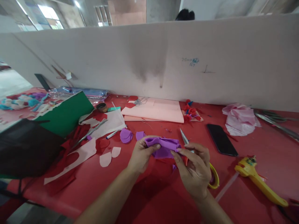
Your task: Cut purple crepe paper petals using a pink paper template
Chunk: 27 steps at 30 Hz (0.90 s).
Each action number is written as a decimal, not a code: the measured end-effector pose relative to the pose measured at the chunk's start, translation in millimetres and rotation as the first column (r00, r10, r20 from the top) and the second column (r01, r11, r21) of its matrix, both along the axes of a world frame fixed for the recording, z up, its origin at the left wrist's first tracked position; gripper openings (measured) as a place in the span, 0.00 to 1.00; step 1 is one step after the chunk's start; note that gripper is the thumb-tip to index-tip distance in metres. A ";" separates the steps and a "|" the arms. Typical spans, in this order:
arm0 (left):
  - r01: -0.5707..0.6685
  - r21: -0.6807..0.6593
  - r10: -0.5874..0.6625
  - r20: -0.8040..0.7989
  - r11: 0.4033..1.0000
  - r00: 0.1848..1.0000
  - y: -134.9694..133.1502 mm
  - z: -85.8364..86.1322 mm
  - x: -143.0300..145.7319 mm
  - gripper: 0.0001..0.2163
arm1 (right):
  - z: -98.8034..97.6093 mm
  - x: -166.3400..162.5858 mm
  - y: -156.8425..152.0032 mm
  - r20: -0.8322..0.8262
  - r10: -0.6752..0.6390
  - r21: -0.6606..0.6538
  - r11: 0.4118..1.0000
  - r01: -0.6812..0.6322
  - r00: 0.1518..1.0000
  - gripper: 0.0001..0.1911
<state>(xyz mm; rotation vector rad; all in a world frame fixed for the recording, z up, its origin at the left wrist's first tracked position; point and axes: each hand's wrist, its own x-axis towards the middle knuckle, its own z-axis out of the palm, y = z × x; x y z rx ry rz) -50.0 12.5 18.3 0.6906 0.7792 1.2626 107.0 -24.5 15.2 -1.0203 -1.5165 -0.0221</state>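
Both hands hold a crumpled piece of purple felt just above the red table. My left hand pinches its left end, fingers closed. My right hand pinches the right end; yellow-handled scissors sit under or in this hand, their blades pointing away from me. Whether the hand grips the scissors I cannot tell.
Purple cut-outs, pink petals, red scraps, a green sheet and a black sheet lie left. Pink sheets rest by the white partition. A black phone, pink tissue and a yellow glue gun lie right.
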 end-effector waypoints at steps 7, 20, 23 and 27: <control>0.009 0.008 -0.009 0.008 1.000 1.000 -1.0 -1.2 0.0 0.12 | 7.3 -0.8 1.4 0.016 0.053 -0.101 0.994 -0.051 0.998 0.09; 0.089 -0.050 -0.086 0.066 0.995 0.994 -1.5 -1.1 -1.4 0.11 | 11.1 -2.7 -0.5 0.087 0.034 -0.138 0.990 -0.022 0.996 0.07; 0.079 -0.091 -0.074 0.057 0.993 0.996 -3.2 -0.3 -0.7 0.13 | 8.7 -3.4 3.7 -0.226 0.049 -0.329 0.936 -0.123 0.973 0.01; 0.098 -0.102 -0.096 0.027 0.990 0.995 -4.2 1.9 -0.1 0.13 | 3.0 -3.2 7.2 -0.583 0.043 -0.473 0.794 -0.382 0.811 0.06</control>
